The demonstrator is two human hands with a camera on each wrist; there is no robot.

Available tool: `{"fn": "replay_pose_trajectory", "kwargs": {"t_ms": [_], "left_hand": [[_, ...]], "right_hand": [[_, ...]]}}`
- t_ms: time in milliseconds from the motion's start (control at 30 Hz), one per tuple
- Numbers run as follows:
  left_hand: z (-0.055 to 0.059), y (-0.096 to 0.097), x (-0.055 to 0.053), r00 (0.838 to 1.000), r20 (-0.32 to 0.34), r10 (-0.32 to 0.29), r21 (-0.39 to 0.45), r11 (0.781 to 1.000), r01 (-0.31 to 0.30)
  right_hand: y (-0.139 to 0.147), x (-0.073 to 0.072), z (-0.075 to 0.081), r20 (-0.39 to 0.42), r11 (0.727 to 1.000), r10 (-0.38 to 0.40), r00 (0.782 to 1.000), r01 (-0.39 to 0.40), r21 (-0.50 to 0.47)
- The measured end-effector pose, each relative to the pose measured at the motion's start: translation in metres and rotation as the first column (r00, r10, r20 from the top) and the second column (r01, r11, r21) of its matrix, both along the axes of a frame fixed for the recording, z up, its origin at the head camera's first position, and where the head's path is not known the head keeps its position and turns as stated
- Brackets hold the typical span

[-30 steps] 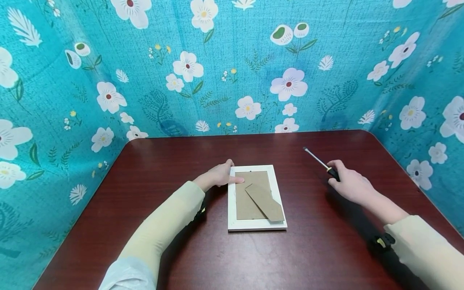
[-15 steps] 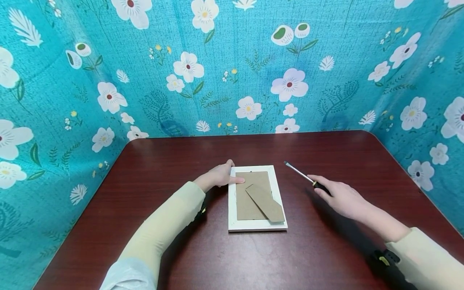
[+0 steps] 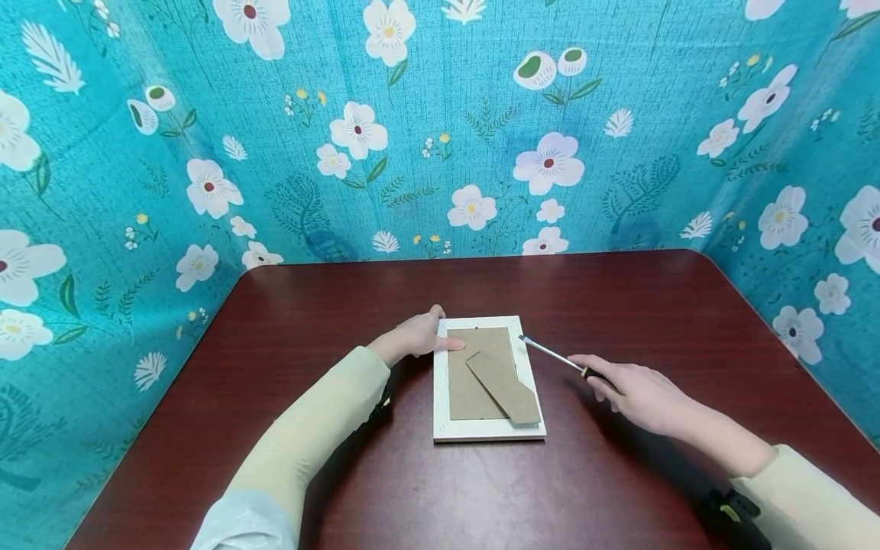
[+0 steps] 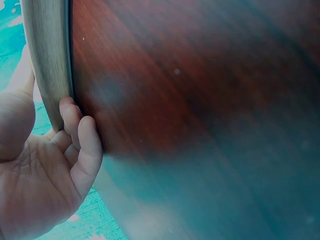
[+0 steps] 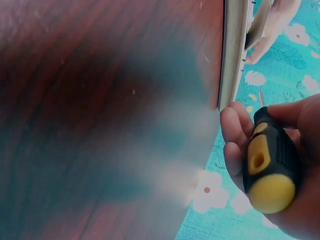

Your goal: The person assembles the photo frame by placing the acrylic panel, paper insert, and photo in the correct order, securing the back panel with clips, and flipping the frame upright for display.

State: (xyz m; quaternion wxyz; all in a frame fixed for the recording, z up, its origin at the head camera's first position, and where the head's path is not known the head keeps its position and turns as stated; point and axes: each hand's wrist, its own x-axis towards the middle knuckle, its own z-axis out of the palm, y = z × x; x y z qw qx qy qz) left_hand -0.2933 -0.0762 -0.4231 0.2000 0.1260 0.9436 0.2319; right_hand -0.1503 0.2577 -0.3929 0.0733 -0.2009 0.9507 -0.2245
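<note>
Left grip: I am pinching the frame's left edge near its upper corner with my left hand [image 3: 417,334], thumb lying across onto the backing, fingers curling against the outer side.
Frame: the white rectangular picture frame [image 3: 441,382] is lying at the centre of the head view, its brown cardboard backing [image 3: 463,393] facing up.
Stand: the brown cardboard easel leg [image 3: 507,391] is slanting toward the frame's lower right corner.
Right grip: I am wrapping my right hand [image 3: 642,393], right of centre, around the black-and-yellow handle of a screwdriver [image 5: 276,155].
Tip: the slim metal shaft [image 3: 555,356] is pointing up-left, its end reaching the frame's upper right rim; contact I cannot tell.
Table: the glossy dark red-brown table [image 3: 344,298] is supporting the frame.
Backdrop: teal floral cloth [image 3: 426,92] is hanging behind.
</note>
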Motion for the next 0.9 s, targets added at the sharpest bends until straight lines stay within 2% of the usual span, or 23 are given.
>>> {"fn": "replay_pose_trajectory", "kwargs": {"t_ms": [233,367,467,900], "left_hand": [[0.001,0.001,0.0,1.0,0.003,0.001,-0.008,1.0,-0.001],[0.002,0.0,0.0,1.0,-0.01,-0.019,-0.008,1.0,0.019],[0.004,-0.001,0.001,1.0,-0.012,-0.026,-0.004,1.0,0.026],[0.0,0.0,-0.001,1.0,-0.018,-0.014,-0.017,1.0,0.014]], "right_hand": [[-0.001,0.005,-0.002,0.071,0.996,0.058,0.996,-0.052,-0.077],[0.001,0.011,-0.005,0.165,0.987,0.087,0.982,-0.062,-0.151],[0.0,0.015,-0.006,0.217,0.985,0.083,0.973,-0.047,-0.167],[-0.003,0.015,-0.006,0.26,0.982,0.1,0.96,-0.053,-0.182]]}}
